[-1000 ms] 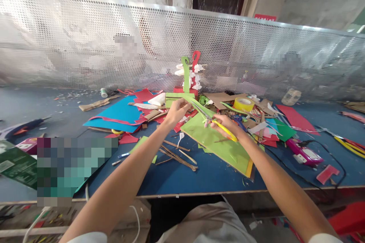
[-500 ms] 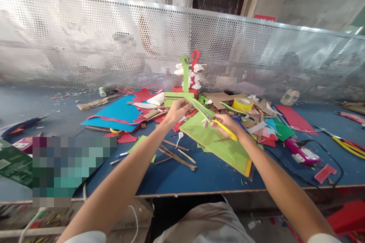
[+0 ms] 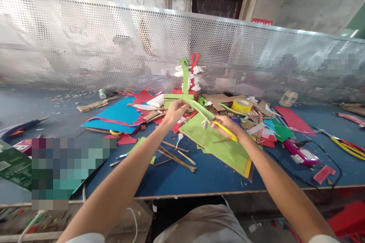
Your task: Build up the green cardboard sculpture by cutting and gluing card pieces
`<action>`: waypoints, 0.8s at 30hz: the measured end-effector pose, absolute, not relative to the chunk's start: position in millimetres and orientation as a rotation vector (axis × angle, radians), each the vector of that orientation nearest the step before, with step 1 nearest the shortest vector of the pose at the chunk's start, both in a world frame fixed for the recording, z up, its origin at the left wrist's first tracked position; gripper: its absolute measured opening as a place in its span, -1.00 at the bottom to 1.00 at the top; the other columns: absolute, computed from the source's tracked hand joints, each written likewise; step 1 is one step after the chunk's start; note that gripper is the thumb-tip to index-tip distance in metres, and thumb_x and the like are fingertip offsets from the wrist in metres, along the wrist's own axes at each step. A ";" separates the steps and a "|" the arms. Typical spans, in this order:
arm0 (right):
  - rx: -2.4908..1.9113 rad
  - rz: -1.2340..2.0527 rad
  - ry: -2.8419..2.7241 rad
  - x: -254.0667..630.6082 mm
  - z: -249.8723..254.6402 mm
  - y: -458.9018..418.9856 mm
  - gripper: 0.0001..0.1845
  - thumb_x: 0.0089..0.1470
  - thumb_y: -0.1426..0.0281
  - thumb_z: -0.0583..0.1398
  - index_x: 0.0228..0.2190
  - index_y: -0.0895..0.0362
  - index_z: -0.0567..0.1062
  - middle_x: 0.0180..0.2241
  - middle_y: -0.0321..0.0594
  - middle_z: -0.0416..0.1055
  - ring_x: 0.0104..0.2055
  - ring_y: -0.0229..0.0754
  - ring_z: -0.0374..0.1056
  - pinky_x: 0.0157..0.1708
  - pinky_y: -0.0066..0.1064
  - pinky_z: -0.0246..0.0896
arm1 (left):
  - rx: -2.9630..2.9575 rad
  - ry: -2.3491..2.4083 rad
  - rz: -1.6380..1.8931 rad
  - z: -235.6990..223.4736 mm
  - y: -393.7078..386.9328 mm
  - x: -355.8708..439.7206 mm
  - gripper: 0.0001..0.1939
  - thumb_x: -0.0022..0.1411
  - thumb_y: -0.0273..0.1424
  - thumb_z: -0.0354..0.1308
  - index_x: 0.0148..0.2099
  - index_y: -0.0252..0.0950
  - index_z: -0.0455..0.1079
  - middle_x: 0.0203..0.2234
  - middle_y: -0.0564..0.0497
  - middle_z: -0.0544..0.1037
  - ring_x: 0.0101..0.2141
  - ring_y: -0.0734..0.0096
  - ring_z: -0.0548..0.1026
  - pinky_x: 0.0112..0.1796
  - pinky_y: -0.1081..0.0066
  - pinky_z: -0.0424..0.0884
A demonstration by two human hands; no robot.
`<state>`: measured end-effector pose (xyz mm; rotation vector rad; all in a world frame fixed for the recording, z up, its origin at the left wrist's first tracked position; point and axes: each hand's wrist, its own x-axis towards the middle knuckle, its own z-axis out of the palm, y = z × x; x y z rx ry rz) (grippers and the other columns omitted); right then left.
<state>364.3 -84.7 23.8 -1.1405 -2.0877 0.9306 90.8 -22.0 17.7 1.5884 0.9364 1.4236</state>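
Right hand (image 3: 226, 121): one scissors (image 3: 228, 131); left hand (image 3: 176, 111): seemingly one green strip (image 3: 204, 108)

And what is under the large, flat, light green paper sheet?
Under the light green paper sheet, a flat yellow layer shows along its right edge; most of what lies beneath is covered.

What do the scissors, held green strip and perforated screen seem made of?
Scissor blades: grey, faintly shiny, so probably steel; handles: solid bright yellow, likely plastic. Green strip: matte, thin, curving, so paper or thin card. Screen: silvery sheen, regular round holes, apparently sheet metal.
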 end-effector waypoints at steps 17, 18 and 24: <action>-1.182 0.937 -2.035 361.0 24.8 -87.0 -0.42 0.03 -0.11 0.37 -0.30 0.19 0.54 -0.65 -0.46 0.13 -0.67 -0.36 0.01 -0.63 -0.47 -0.13 | 1.575 0.948 1.388 23.2 -27.1 94.2 -0.81 0.12 -0.27 0.32 -0.33 -0.31 0.51 -0.37 -0.09 0.69 -0.40 0.32 0.60 -0.33 0.38 0.49; -1.183 0.949 -2.028 361.3 24.5 -86.8 -0.42 0.02 -0.11 0.37 -0.31 0.18 0.52 -0.64 -0.46 0.15 -0.67 -0.36 0.00 -0.64 -0.46 -0.15 | 1.567 0.946 1.384 23.8 -27.8 94.4 -0.79 0.13 -0.26 0.33 -0.32 -0.31 0.50 -0.36 -0.10 0.69 -0.40 0.32 0.61 -0.33 0.38 0.49; -1.172 0.944 -2.055 364.0 24.3 -86.1 -0.39 0.00 -0.17 0.36 -0.38 0.14 0.44 -0.61 -0.46 0.13 -0.61 -0.36 -0.02 -0.62 -0.47 -0.22 | 1.543 0.938 1.431 20.0 -25.6 93.5 -0.73 0.15 -0.20 0.36 -0.33 -0.29 0.44 -0.39 -0.06 0.65 -0.41 0.31 0.62 -0.34 0.36 0.50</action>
